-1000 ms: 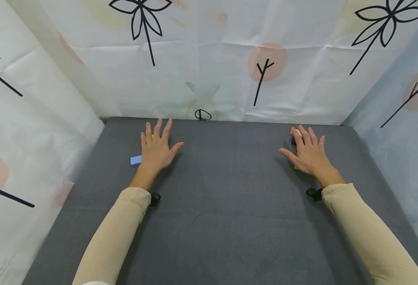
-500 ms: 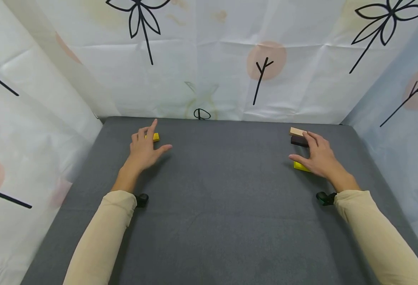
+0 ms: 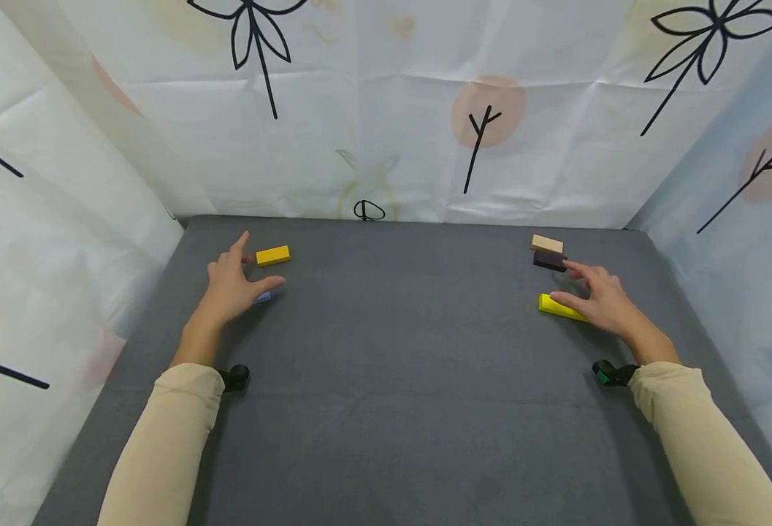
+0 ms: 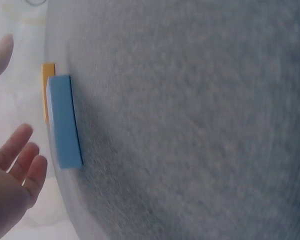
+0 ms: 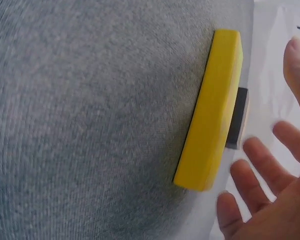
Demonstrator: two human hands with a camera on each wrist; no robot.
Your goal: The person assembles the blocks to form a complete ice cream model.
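In the head view my left hand [image 3: 233,286] hovers over a blue block [image 3: 264,297], covering most of it. Its thumb and fingers are spread and hold nothing. An orange-yellow block [image 3: 273,256] lies just beyond. The left wrist view shows the whole blue block [image 4: 65,122] on the cloth, apart from the fingers. On the other side, my right hand [image 3: 605,299] hangs above a bright yellow block [image 3: 559,307], thumb and fingers parted and nothing held. Past its fingertips lie a black block [image 3: 548,260] and a pale wooden block [image 3: 547,243], side by side.
A grey cloth [image 3: 386,351] covers the table. White printed curtains [image 3: 399,131] rise along the back edge and both sides. Black wrist cameras [image 3: 612,372] sit at the cuffs of the beige sleeves.
My left hand has moved left and slightly nearer, uncovering the orange-yellow block. My right hand has drawn back to the right, revealing the pale and black blocks and more of the yellow one.
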